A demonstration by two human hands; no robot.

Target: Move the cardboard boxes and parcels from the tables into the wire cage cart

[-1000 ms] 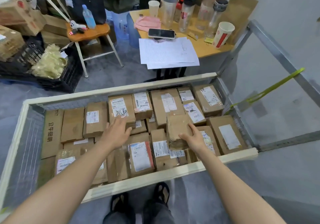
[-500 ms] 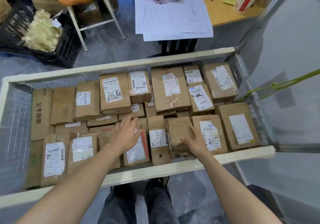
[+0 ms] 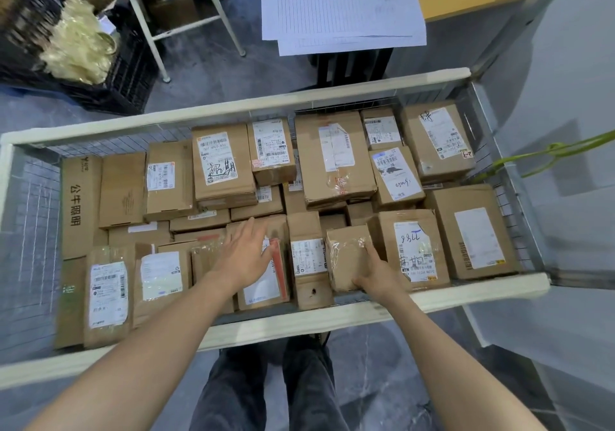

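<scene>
Head view: the right hand (image 3: 376,274) has come down since a second ago. Then it held the small box (image 3: 346,257) up above the load; now the box sits low in the cart (image 3: 466,294), in the gap just inside the near rail. The fingers are curled round the box's right and near edges, so it is not yet let go. The box lies to the left of the palm and touches it, with a labelled parcel (image 3: 307,257) against its far side from the hand and a marked box (image 3: 412,251) just behind the knuckles.

The left hand (image 3: 246,257) has drawn nearer too, off the boxes farther in and onto a red-edged parcel (image 3: 263,291). It lies flat, fingers straight, pressing or steadying, gripping nothing. The small box is well to its right, beyond the labelled parcel.

By my reading the placing is nearly done: the box looks seated, and only the release is left. The cart holds many boxes, so the task seems far along; no table with parcels left on it shows here.
</scene>
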